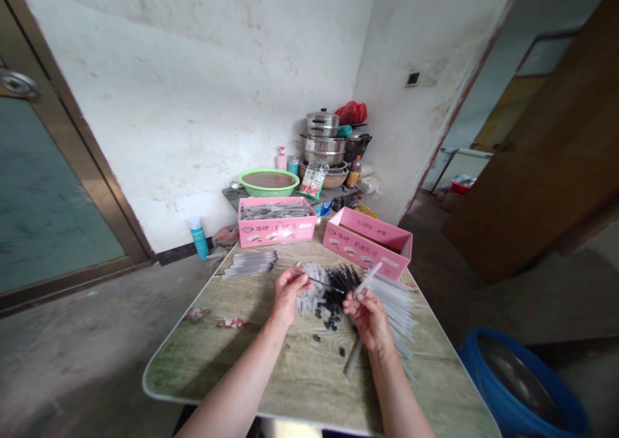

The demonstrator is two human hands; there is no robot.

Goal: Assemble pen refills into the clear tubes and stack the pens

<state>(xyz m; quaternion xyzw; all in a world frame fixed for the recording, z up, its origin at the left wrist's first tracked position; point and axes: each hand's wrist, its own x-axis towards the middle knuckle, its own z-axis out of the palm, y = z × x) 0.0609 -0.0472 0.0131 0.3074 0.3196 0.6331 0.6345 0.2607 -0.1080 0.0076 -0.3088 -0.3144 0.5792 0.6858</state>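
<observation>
My left hand [287,296] pinches one end of a thin dark rod [327,286], which slants across toward my right fingers. In my right hand [373,322] is a translucent plastic tube [369,278], pointing up and to the right. Whether the right fingers also grip the rod's far end is too small to tell. Beneath and between the hands lie a heap of small whitish translucent pieces [314,274] and a pile of black thin parts [342,274]. Several small black caps [331,324] are scattered nearer me. Loose translucent tubes [399,306] spread out beside my right hand.
A row of grey-tipped tubes [251,263] lies at the table's left. Behind stand a pink box [276,234] filled with similar tubes and another pink box [360,251]. A green basin [268,191] and stacked pots [323,146] stand farther back. A blue barrel [527,386] is at right.
</observation>
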